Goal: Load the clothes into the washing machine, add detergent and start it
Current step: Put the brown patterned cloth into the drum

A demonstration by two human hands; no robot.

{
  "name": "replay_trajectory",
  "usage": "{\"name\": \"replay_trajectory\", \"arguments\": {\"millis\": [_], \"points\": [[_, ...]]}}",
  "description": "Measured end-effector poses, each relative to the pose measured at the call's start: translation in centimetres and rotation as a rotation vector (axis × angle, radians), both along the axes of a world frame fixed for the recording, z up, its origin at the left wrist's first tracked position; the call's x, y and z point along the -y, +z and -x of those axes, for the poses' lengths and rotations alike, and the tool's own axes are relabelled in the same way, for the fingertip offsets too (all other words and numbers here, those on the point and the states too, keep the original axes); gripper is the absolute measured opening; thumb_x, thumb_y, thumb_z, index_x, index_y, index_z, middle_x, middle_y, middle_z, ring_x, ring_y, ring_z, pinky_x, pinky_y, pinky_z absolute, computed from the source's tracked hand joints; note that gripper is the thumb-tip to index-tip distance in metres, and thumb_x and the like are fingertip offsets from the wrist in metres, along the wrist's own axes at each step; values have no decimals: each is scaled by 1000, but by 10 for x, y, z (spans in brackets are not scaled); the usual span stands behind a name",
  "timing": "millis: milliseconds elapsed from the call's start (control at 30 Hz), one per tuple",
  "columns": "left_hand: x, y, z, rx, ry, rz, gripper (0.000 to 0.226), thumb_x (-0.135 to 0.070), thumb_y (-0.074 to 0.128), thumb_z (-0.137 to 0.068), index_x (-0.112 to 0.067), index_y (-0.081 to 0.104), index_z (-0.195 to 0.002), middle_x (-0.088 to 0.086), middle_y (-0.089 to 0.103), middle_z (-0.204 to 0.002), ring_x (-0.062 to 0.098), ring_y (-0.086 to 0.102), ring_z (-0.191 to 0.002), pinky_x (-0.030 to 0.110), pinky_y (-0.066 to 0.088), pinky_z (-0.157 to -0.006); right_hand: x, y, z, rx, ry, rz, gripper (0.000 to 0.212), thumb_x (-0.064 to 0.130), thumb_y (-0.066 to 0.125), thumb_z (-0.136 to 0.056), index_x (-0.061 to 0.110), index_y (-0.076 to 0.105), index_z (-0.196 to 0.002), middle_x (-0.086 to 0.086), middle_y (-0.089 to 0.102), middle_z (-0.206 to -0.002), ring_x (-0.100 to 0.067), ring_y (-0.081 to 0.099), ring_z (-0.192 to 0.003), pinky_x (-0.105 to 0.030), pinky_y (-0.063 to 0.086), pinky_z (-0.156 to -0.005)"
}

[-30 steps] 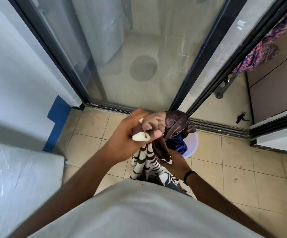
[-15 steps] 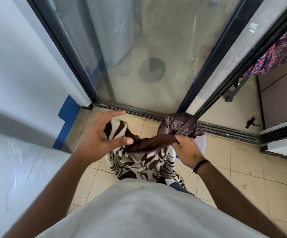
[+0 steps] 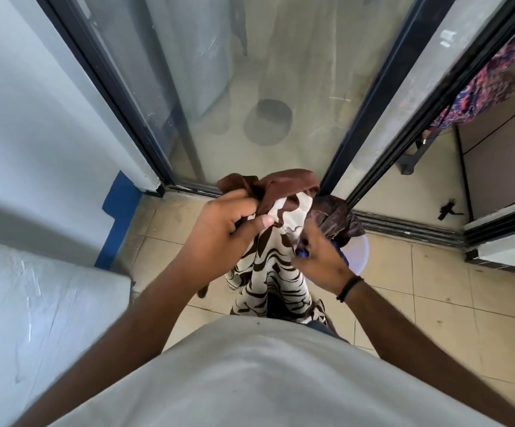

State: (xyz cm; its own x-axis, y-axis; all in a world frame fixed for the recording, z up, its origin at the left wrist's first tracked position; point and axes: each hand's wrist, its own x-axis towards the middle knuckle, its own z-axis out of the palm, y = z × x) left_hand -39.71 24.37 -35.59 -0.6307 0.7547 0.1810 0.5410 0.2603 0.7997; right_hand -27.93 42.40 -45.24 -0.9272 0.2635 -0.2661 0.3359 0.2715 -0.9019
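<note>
One zebra-print garment (image 3: 276,272), cream with brown stripes, hangs with its long axis vertical: top end bunched at hand level, bottom end dropping toward the tiled floor (image 3: 435,303) and cut off behind the person's white shirt (image 3: 265,380). Its brown trim (image 3: 284,183) is folded over at the top, just in front of the sliding glass door (image 3: 250,87).

Left hand (image 3: 219,238): raised, arm reaching forward from lower left, fingers curled and thumb pressed in, pinching the top edge of the garment where brown trim meets print. Right hand (image 3: 321,257): lower and to the right, black wristband (image 3: 349,288) on the wrist, back of hand to camera, fingers curled into the cloth at the garment's right edge. The fingertips are buried in fabric, so exactly what they pinch is hard to make out; a bit of blue fabric (image 3: 302,252) shows at them.

Behind the right hand, a dark brown shiny cloth (image 3: 336,220) sits piled in a pale basin (image 3: 361,251) on the floor; most of the basin is hidden by hand and clothes.

Lower left: a white appliance top under plastic film (image 3: 34,303), cropped by the frame, can't tell what it is. Patterned red-blue fabric (image 3: 481,87) hangs at upper right, beyond the door frame.
</note>
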Motion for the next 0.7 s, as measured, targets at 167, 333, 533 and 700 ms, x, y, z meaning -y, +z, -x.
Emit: {"name": "replay_trajectory", "arguments": {"millis": [167, 333, 533, 700], "points": [[6, 22, 6, 15, -6, -128, 22, -18, 63, -95, 3, 71, -93, 16, 64, -89, 25, 61, -78, 41, 51, -68, 18, -73, -30, 480, 226, -115, 41, 23, 65, -93, 17, 56, -133, -4, 63, -128, -23, 57, -119, -23, 40, -93], [22, 17, 16, 61, 158, -70, 13, -23, 76, -88, -13, 70, -95, -5, 70, -86, 14, 66, -76, 40, 55, -69, 17, -105, -38, 609, 168, -373, 32, 39, 49, -101, 12, 63, -110, -13, 68, -113, -33, 63, -101, -34, 46, -79], [65, -15, 28, 148, 381, 64, 71, -55, 84, -65, -34, 57, -126, -10, 65, -106, 6, 63, -94, 21, 54, -77, -6, -56, -19, 432, 140, -637, 16, 32, 58, -90, 17, 53, -85, -15, 68, -97, -37, 63, -93, -32, 41, -66], [53, -42, 19, 242, 151, 324, 64, -45, 81, -76, -43, 53, -133, -17, 64, -117, 0, 63, -104, 27, 55, -87, 20, 36, 30, 101, 304, -754, 23, 37, 69, -85, 23, 56, -71, 0, 59, -71, -17, 54, -69, -29, 32, -63]]}}
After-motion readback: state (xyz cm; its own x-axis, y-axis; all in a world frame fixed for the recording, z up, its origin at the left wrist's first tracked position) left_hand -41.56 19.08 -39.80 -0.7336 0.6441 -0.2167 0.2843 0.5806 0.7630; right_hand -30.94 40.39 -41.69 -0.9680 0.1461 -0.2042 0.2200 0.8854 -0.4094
